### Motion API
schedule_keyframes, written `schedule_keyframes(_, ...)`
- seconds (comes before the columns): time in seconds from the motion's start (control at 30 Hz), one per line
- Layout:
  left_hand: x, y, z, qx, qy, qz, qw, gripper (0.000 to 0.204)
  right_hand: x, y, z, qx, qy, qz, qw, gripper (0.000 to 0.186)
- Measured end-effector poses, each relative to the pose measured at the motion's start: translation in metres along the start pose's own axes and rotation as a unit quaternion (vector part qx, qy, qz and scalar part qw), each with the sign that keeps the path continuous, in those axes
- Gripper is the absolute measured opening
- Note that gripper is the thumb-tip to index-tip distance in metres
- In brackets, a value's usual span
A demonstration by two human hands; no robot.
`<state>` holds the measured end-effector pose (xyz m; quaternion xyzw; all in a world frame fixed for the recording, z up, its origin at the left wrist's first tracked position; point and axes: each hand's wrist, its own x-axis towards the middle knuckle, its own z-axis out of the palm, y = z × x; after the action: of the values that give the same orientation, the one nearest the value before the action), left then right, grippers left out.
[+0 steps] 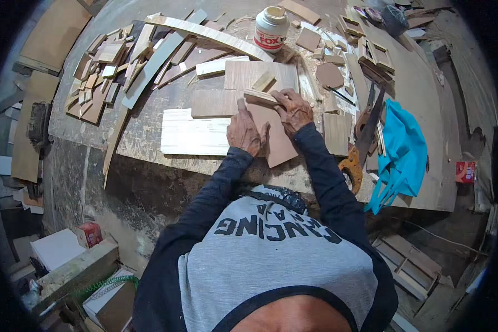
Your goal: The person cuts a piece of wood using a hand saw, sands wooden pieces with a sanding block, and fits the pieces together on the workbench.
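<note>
My right hand grips one end of a short pale wood strip, which lies across the top of a brown flat board. My left hand rests at that board's left edge. Its index finger stretches toward the strip's other end and its thumb stands apart; the remaining fingers are partly hidden. Just beyond the strip is a small wood block on a light brown panel. Left of my left hand are another brown panel and a whitish wood panel.
A white glue jar stands open at the back. Wood offcuts pile up at the left of the worktable. On the right lie a handsaw, a turquoise cloth bag and small wooden frames.
</note>
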<state>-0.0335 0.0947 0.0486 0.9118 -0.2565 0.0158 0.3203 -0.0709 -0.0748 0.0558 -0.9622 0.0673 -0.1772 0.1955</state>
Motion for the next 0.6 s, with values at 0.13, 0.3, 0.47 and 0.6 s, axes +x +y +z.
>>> schedule_keyframes(0.13,0.001,-0.004,0.006,-0.121,0.007,-0.057,0.991,0.089,-0.003,-0.001,-0.007,0.054,-0.019,0.034,0.998,0.034)
schedule_keyframes(0.3,0.011,-0.004,0.012,-0.237,-0.014,-0.063,0.969,0.077,-0.012,0.015,-0.006,0.152,0.021,0.031,0.988,0.034)
schedule_keyframes(0.47,0.026,-0.015,0.012,-0.230,-0.019,-0.007,0.973,0.064,-0.021,0.012,-0.026,0.251,0.054,0.072,0.964,0.037)
schedule_keyframes(0.6,0.035,-0.019,0.004,-0.157,-0.065,-0.009,0.985,0.064,-0.028,0.010,-0.036,0.368,0.055,0.156,0.915,0.041)
